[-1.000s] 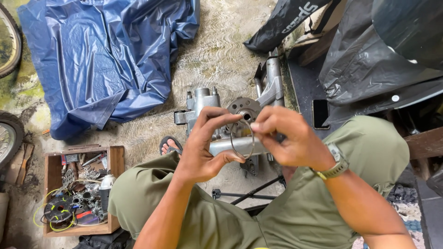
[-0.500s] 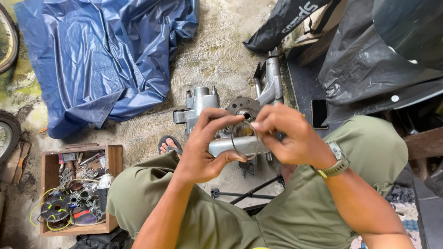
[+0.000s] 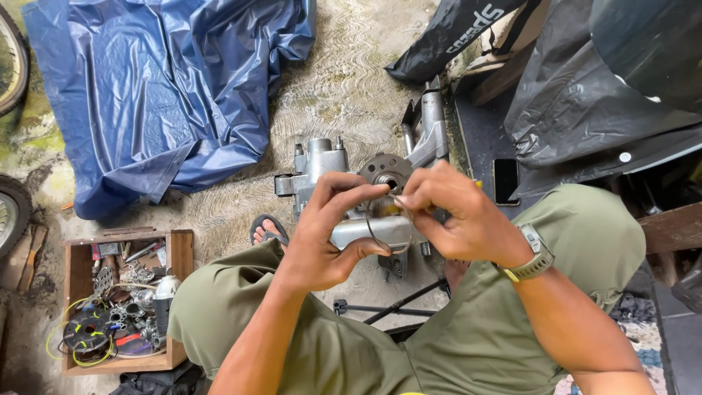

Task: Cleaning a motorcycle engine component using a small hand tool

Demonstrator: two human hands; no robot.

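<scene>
My left hand (image 3: 325,234) and my right hand (image 3: 457,212) are raised together in front of me and pinch a thin dark ring (image 3: 386,223) between their fingertips. The ring's lower arc shows between the hands; the rest is hidden by my fingers. Just beyond the hands a grey metal engine casing (image 3: 322,162) lies on the concrete floor, with a round dark hub (image 3: 386,172) on it. My right wrist wears a green watch (image 3: 532,256). My knees in olive trousers frame the hands.
A crumpled blue tarp (image 3: 161,88) covers the floor at upper left. A wooden box (image 3: 175,256) of tools and small parts stands at lower left. Black plastic sheeting (image 3: 607,95) and a phone (image 3: 506,181) lie to the right. Thin black rods (image 3: 395,306) lie between my legs. Tyres (image 3: 11,212) edge the left.
Both hands stay together on the ring, with only slight finger shifts; the ring's loop now hangs more visibly between them.
</scene>
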